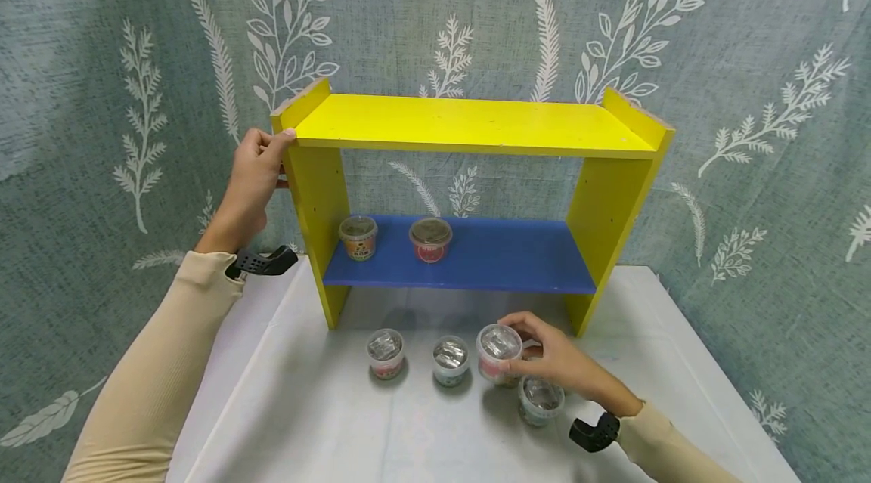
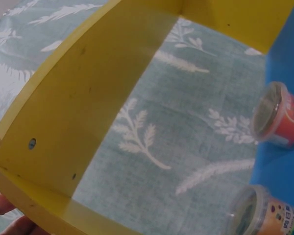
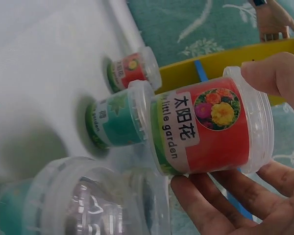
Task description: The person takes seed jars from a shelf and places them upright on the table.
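Note:
My left hand (image 1: 255, 165) grips the top left corner of a yellow shelf unit (image 1: 469, 120), thumb on its front edge. In my right hand (image 1: 554, 358), between thumb and fingers, is a small plastic tub with a clear lid (image 1: 500, 343); the right wrist view shows its red label (image 3: 206, 129) with a flower picture. Near it on the cloth stand a red-labelled tub (image 1: 385, 353), a teal-labelled tub (image 1: 450, 360) and another tub (image 1: 540, 398). On the blue middle board (image 1: 510, 252) are an orange-labelled tub (image 1: 358, 238) and a red-labelled tub (image 1: 431, 239).
A white cloth (image 1: 327, 422) covers the table under the shelf unit. Behind hangs a grey-green curtain (image 1: 401, 22) with white leaf prints, which also shows through the unit's open back. A black band (image 1: 595, 431) sits on my right wrist.

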Motion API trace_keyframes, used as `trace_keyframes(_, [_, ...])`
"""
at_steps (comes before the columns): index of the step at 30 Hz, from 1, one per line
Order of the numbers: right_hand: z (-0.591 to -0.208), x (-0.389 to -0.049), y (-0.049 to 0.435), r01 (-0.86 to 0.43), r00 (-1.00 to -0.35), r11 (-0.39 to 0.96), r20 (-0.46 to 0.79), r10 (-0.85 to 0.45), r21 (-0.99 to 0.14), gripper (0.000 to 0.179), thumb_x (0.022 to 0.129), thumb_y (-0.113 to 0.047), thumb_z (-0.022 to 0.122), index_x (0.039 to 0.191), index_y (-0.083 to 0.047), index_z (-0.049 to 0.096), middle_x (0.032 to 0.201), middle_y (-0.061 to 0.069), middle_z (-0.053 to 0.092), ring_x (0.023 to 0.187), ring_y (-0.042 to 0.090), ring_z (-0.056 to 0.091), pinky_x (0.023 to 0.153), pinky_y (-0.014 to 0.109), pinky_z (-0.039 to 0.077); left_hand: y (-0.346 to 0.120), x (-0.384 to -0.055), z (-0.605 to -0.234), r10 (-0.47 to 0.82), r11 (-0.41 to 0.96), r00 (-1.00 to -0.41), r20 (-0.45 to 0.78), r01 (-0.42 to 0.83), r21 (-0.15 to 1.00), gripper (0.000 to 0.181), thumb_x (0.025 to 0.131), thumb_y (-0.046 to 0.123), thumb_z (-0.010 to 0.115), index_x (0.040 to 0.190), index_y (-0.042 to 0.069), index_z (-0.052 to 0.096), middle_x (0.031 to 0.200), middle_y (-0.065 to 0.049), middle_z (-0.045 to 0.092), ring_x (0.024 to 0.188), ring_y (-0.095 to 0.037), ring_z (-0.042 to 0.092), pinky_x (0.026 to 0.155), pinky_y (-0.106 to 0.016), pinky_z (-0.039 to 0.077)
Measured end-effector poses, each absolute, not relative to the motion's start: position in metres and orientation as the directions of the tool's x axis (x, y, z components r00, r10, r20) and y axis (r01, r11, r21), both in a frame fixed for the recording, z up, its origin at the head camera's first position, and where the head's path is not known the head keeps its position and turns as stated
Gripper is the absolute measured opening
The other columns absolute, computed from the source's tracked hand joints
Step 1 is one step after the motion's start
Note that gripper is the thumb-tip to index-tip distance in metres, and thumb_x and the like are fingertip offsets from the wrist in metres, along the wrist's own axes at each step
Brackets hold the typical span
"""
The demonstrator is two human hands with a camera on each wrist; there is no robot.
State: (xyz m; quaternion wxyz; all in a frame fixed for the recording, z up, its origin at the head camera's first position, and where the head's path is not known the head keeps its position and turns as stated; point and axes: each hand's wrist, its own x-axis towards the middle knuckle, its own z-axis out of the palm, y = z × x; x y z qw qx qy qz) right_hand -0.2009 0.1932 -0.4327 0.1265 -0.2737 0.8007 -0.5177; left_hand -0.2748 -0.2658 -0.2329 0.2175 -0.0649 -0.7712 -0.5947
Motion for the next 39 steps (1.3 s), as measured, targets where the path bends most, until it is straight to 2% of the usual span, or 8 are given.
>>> trace_keyframes(8, [-0.439, -0.197, 0.191, -0.328, -0.797, 0.312, 0.084, -0.598, -0.892, 0.055, 0.091, -0.021, 0.082, 0.138, -0.016, 0.053, 0.122, 0.009, 0.062, 0.110, 0.027, 0.061, 0.090, 0.032, 0.055, -0.267, -0.275, -0.234, -0.158, 0.289, -0.899, 0.408, 0.353, 0.890, 0.041, 0.103, 0.056, 0.050, 0.102, 0.016, 0.041, 0.109, -0.004, 0.048, 0.100, -0.021, 0.051, 0.088, -0.044, 0.040])
trace_keyframes(13, [-0.442, -0.194, 0.188, -0.347, -0.779, 0.292, 0.101, -0.618, -0.891, 0.056, 0.089, -0.020, 0.084, 0.136, -0.015, 0.055, 0.120, 0.010, 0.063, 0.109, 0.026, 0.062, 0.091, 0.036, 0.056, -0.266, -0.275, -0.233, -0.158, 0.289, -0.898, 0.410, 0.355, 0.889, 0.040, 0.104, 0.056, 0.050, 0.102, 0.016, 0.041, 0.109, -0.004, 0.048, 0.100, -0.021, 0.052, 0.088, -0.043, 0.040])
trace_keyframes(20, [-0.450, -0.190, 0.184, -0.367, -0.759, 0.281, 0.111, -0.642, -0.887, 0.060, 0.088, -0.021, 0.084, 0.141, -0.015, 0.055, 0.120, 0.009, 0.063, 0.108, 0.024, 0.063, 0.088, 0.036, 0.058, -0.266, -0.274, -0.233, -0.158, 0.302, -0.898, 0.410, 0.351, 0.886, 0.041, 0.104, 0.056, 0.049, 0.102, 0.016, 0.041, 0.110, -0.005, 0.048, 0.100, -0.022, 0.052, 0.087, -0.043, 0.041])
trace_keyframes(25, [-0.454, -0.188, 0.181, -0.402, -0.743, 0.296, 0.119, -0.659, -0.866, 0.060, 0.087, -0.023, 0.086, 0.139, -0.014, 0.057, 0.121, 0.006, 0.064, 0.107, 0.022, 0.064, 0.085, 0.035, 0.059, -0.267, -0.273, -0.234, -0.152, 0.296, -0.901, 0.406, 0.350, 0.889, 0.041, 0.104, 0.057, 0.049, 0.102, 0.016, 0.041, 0.109, -0.005, 0.047, 0.100, -0.022, 0.052, 0.088, -0.045, 0.041])
trace_keyframes(34, [-0.454, -0.184, 0.173, -0.490, -0.718, 0.359, 0.134, -0.683, -0.795, 0.060, 0.084, -0.029, 0.088, 0.135, -0.014, 0.059, 0.126, 0.002, 0.060, 0.110, 0.022, 0.064, 0.085, 0.029, 0.058, -0.267, -0.273, -0.234, -0.151, 0.299, -0.898, 0.412, 0.356, 0.885, 0.041, 0.104, 0.056, 0.049, 0.102, 0.016, 0.042, 0.109, -0.005, 0.048, 0.099, -0.022, 0.051, 0.088, -0.044, 0.041])
trace_keyframes(39, [-0.455, -0.182, 0.170, -0.543, -0.707, 0.403, 0.142, -0.692, -0.737, 0.061, 0.084, -0.032, 0.088, 0.135, -0.014, 0.060, 0.125, -0.002, 0.061, 0.108, 0.015, 0.063, 0.087, 0.030, 0.057, -0.266, -0.274, -0.233, -0.154, 0.303, -0.898, 0.412, 0.354, 0.885, 0.041, 0.103, 0.057, 0.049, 0.103, 0.016, 0.042, 0.109, -0.005, 0.048, 0.099, -0.022, 0.052, 0.087, -0.044, 0.042])
